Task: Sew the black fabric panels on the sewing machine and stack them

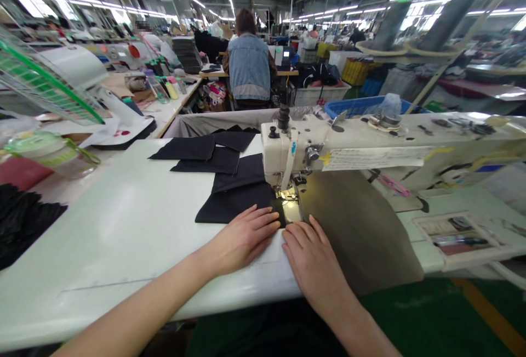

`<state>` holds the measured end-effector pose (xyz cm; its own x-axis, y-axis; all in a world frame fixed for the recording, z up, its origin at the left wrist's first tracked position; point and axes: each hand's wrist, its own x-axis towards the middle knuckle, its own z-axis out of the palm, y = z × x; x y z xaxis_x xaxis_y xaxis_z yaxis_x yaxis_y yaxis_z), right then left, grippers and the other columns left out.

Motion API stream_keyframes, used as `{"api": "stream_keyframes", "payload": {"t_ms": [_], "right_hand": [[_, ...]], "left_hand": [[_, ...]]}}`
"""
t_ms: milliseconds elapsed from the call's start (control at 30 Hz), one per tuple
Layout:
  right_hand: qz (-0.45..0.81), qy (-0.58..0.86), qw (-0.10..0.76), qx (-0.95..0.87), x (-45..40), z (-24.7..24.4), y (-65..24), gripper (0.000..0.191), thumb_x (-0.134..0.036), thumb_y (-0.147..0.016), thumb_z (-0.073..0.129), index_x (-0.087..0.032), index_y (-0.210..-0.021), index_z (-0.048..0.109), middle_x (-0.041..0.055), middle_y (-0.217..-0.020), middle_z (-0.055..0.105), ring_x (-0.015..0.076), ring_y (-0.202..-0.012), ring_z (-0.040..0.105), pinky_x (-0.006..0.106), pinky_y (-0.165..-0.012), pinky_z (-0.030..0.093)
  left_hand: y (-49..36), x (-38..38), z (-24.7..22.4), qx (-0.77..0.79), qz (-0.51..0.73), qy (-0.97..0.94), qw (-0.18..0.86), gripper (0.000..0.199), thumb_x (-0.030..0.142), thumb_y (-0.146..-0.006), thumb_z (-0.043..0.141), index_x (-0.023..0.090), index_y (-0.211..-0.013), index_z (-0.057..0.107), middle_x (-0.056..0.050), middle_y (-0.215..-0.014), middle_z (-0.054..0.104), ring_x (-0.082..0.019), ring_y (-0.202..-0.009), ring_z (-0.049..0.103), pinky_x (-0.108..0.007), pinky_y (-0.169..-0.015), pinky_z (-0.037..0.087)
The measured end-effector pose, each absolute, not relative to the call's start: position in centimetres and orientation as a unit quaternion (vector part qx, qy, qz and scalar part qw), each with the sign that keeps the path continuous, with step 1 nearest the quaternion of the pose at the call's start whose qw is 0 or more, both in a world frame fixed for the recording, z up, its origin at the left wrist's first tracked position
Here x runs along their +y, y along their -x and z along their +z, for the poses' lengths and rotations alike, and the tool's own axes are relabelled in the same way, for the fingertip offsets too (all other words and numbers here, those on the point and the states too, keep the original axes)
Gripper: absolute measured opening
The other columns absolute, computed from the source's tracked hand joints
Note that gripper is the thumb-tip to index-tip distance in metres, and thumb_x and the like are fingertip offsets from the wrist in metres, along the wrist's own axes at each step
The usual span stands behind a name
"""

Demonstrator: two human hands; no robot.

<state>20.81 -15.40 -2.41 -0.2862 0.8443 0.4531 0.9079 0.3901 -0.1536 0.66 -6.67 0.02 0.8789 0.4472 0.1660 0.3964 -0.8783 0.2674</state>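
Note:
My left hand [242, 239] lies flat, palm down, with its fingertips on the near edge of a black fabric piece [230, 204]. That piece runs to the right, under the presser foot [287, 195] of a sewing machine [283, 151]. My right hand [314, 261] rests just in front of the metal needle plate [293, 214], its fingers lying forward and its fingertips close to the fabric's near edge. What lies beneath those fingers is hidden. Behind the foot, several more black fabric pieces [193, 147] overlap on the white table [123, 209].
A brown sheet [357, 225] covers the table right of the needle. Farther right sits a small tray [460, 239] of tools. A white fan [78, 72], a lidded container [41, 151] and dark cloth [24, 225] stand at left. A person in a denim vest [249, 66] sits ahead.

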Motion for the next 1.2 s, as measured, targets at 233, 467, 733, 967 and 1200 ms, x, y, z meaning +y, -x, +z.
{"api": "stream_keyframes", "payload": {"t_ms": [233,467,733,967,1200], "right_hand": [[-0.058,0.552,0.240,-0.797,-15.7,-2.1,-21.1,0.014,-0.015,-0.097,0.057,-0.019,-0.107,0.066,0.0071,-0.108,0.072,0.0257,-0.109,0.064,0.053,-0.112,0.040],[-0.050,0.542,0.287,-0.788,-17.0,-1.3,-21.9,0.023,-0.018,-0.104,0.043,-0.017,-0.112,0.064,0.0069,-0.111,0.072,0.0239,-0.110,0.063,0.051,-0.114,0.036],[-0.067,0.565,0.308,-0.763,-17.4,-0.7,-24.2,0.023,-0.019,-0.105,0.042,-0.016,-0.112,0.063,0.0083,-0.111,0.071,0.0244,-0.106,0.063,0.051,-0.112,0.037],[-0.067,0.563,0.318,-0.760,-17.6,-0.9,-24.1,0.023,-0.019,-0.105,0.041,-0.017,-0.109,0.063,0.0070,-0.109,0.071,0.0237,-0.104,0.063,0.050,-0.111,0.039],[-0.068,0.554,0.302,-0.773,-17.7,-1.2,-22.8,0.024,-0.022,-0.105,0.042,-0.015,-0.115,0.062,0.0112,-0.112,0.070,0.0257,-0.104,0.064,0.043,-0.093,0.053]], "left_hand": [[-0.9,-4.5,0.0,0.226,0.121,-0.960,0.113,0.037,0.026,-0.103,0.049,0.022,-0.138,0.059,-0.010,-0.146,0.058,-0.026,-0.138,0.052,-0.052,-0.118,0.037],[-1.3,-2.5,0.5,0.233,0.116,-0.961,0.095,0.036,0.026,-0.104,0.046,0.019,-0.136,0.061,-0.012,-0.144,0.059,-0.027,-0.134,0.055,-0.049,-0.116,0.040],[-1.7,-1.0,0.9,0.243,0.119,-0.957,0.100,0.035,0.023,-0.104,0.045,0.019,-0.135,0.060,-0.011,-0.143,0.059,-0.026,-0.135,0.053,-0.047,-0.114,0.041],[-1.6,-0.8,0.9,0.243,0.118,-0.958,0.094,0.035,0.021,-0.103,0.046,0.017,-0.136,0.059,-0.013,-0.142,0.059,-0.027,-0.133,0.053,-0.049,-0.114,0.041],[-1.8,-0.2,-0.1,0.279,0.120,-0.948,0.094,0.033,0.020,-0.101,0.047,0.017,-0.131,0.062,-0.012,-0.140,0.060,-0.025,-0.132,0.053,-0.041,-0.116,0.041]]}}
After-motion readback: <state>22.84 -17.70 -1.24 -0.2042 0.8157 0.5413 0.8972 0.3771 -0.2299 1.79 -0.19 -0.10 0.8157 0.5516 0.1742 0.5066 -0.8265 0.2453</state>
